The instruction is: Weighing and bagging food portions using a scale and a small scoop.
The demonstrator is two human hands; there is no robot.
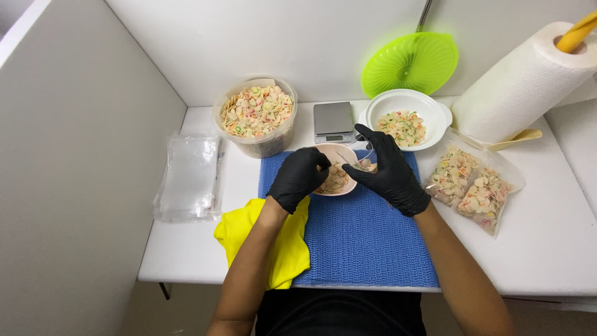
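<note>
A: What's far left on the bench (186, 249)?

B: A stack of clear bags (189, 176), then a yellow cloth (283, 246) and a tub (256, 116) of coloured chips.

A: And the hands?

B: Both gloved, over the blue mat (357, 233). The left hand (298, 177) pinches chips at a pink bowl (334, 177); the right hand (388, 171) grips a small clear bag (365, 163) just beside it.

A: How will that bag handle?

B: I'd judge it light, limp and slippery; hold it at the mouth. The chips look brittle.
</note>
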